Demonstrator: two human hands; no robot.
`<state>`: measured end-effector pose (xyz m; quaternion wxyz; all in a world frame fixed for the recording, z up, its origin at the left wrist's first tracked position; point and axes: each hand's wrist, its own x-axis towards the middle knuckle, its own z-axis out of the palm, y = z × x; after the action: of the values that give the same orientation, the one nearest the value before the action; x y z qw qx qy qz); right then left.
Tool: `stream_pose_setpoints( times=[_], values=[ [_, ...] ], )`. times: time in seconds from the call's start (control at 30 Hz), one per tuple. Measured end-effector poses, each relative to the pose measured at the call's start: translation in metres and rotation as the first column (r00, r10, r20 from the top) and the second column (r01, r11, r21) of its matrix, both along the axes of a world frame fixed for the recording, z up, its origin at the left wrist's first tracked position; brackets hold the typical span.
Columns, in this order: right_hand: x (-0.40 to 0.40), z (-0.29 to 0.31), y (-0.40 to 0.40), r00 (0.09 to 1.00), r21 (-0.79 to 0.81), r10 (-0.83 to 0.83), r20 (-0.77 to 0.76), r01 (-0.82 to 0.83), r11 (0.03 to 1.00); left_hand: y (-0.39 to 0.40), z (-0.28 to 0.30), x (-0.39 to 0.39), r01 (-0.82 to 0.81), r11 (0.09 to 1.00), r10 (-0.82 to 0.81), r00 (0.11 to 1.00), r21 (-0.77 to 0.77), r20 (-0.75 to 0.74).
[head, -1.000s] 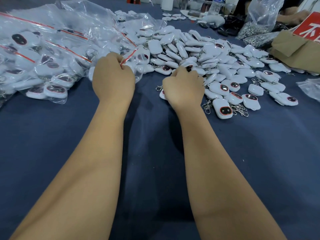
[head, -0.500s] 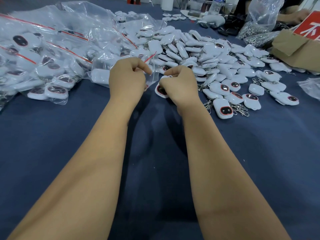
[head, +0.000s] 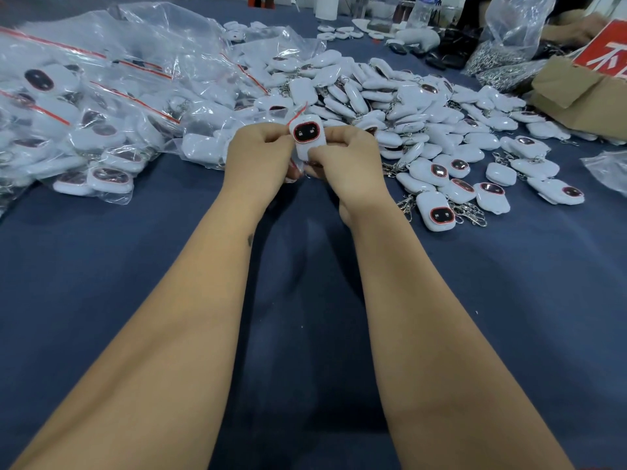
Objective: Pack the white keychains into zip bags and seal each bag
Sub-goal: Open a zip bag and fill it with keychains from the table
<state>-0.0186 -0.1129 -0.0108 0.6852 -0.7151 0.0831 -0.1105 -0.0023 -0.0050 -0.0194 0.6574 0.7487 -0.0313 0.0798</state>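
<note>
A white keychain with a dark, red-rimmed face stands upright between my two hands, partly inside a small clear zip bag with a red seal strip. My left hand pinches the bag's left edge. My right hand grips the keychain's lower part with thumb and fingers. Behind and to the right lies a big heap of loose white keychains with metal clasps. At the left are large clear bags of packed keychains.
Everything sits on a dark blue cloth. A cardboard box with a red sign is at the far right, beside a clear bag of metal chains. Another clear bag lies at the right edge. Dark items and a bottle stand at the back.
My left hand pulled a small zip bag from the pile toward the middle. My right hand picked a keychain off the cloth and lifted it upright between both hands, into the bag.
</note>
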Motion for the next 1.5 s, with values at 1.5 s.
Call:
stream_pose_setpoints(
  times=[1.5],
  values=[
    [0.0009, 0.0023, 0.002, 0.998, 0.027, 0.047, -0.052, -0.046, 0.999, -0.001, -0.0019, -0.0011, 0.012, 0.998, -0.01, 0.999, 0.062, -0.03]
  ],
)
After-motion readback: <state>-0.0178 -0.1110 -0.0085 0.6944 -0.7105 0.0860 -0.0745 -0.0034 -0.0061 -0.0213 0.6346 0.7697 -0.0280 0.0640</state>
